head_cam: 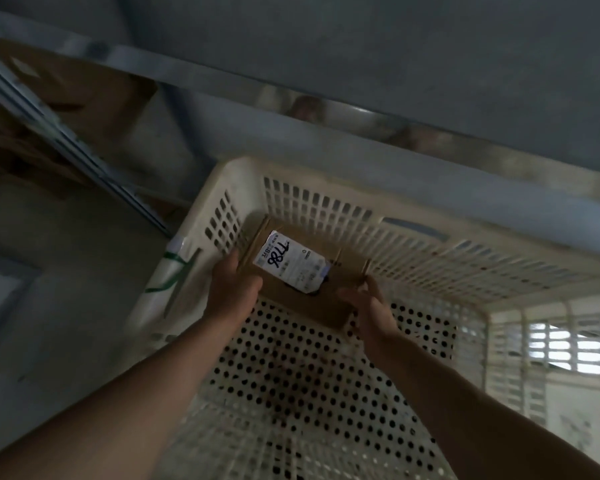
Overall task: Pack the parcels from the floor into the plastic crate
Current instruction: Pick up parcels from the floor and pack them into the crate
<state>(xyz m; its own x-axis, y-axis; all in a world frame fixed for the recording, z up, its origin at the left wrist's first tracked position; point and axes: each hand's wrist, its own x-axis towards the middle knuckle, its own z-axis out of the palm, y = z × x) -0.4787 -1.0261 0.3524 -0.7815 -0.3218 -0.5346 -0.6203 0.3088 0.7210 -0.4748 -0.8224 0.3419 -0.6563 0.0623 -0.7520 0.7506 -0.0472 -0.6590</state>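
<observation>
A brown cardboard parcel (312, 303) with a white shipping label marked in black pen is low inside the white perforated plastic crate (326, 386), in its far left corner. My left hand (232, 289) grips the parcel's left side, thumb on top. My right hand (368, 306) holds its right near corner with curled fingers. Whether the parcel rests on the crate's bottom cannot be told.
A white plastic-wrapped package with green markings (168, 271) lies on the floor against the crate's left wall. Metal shelving (222, 84) with cardboard boxes (66, 109) stands behind. Grey concrete floor (49, 341) lies on the left.
</observation>
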